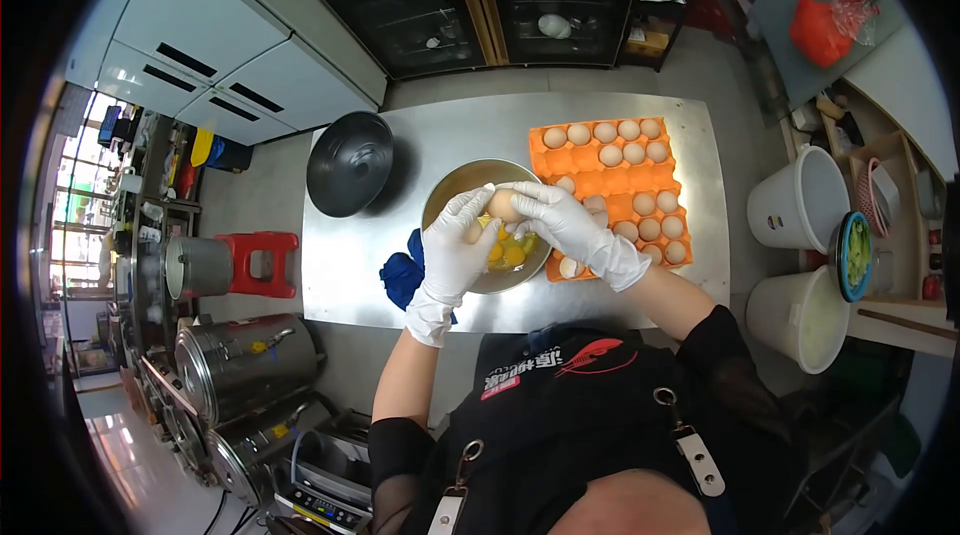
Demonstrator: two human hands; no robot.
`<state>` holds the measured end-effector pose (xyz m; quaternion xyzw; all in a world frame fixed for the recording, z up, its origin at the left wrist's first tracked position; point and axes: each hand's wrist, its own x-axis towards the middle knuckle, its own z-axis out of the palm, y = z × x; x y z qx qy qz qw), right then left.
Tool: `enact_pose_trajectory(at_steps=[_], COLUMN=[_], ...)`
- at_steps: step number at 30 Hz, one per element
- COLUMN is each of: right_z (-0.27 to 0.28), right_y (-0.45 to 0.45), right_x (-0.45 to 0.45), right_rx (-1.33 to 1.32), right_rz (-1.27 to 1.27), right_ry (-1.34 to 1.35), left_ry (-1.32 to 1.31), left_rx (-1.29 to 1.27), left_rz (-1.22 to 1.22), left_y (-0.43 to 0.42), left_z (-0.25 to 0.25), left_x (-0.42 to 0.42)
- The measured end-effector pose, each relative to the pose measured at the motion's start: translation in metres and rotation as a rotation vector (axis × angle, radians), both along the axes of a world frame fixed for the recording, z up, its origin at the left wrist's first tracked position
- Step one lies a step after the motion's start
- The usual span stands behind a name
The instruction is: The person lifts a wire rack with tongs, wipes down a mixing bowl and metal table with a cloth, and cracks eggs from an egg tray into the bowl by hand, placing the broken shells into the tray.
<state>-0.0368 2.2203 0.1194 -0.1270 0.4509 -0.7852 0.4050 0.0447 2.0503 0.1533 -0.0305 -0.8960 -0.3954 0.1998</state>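
Both my hands wear white gloves and meet above a round metal bowl (436,197). A brown egg (503,203) sits between them, gripped by the fingers of my left hand (458,247) and my right hand (562,220). Another brown, egg-like patch shows inside the left hand, partly hidden by its fingers. Several raw yolks (513,254) lie in clear egg white in the bowl below. Beside the bowl on the right, orange egg trays (622,178) hold several brown eggs; my right hand and wrist cover part of the near tray.
A black bowl (350,165) stands at the left of the steel table (420,132), with a crumpled blue cloth (402,278) near its front edge. White buckets (790,200) stand off the table's right side. A red stool (264,265) and large metal pots (235,360) are to the left.
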Motion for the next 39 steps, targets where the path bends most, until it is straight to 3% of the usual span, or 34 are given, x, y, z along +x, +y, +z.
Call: enact_pose_trajectory(at_steps=[13, 33, 39], right_z=[-0.008, -0.002, 0.003], right_y=[-0.015, -0.019, -0.02], right_x=[0.011, -0.002, -0.016], right_rx=[0.066, 0.101, 0.351], right_rz=[0.037, 0.176, 0.186], right_ry=[0.01, 0.065, 0.523], left_ry=[0.056, 0.091, 0.074], left_rx=[-0.178, -0.13, -0.155], left_rz=[-0.058, -0.079, -0.124], left_y=[-0.01, -0.024, -0.035], left_z=[-0.008, -0.013, -0.015], left_x=[0.003, 0.006, 0.007])
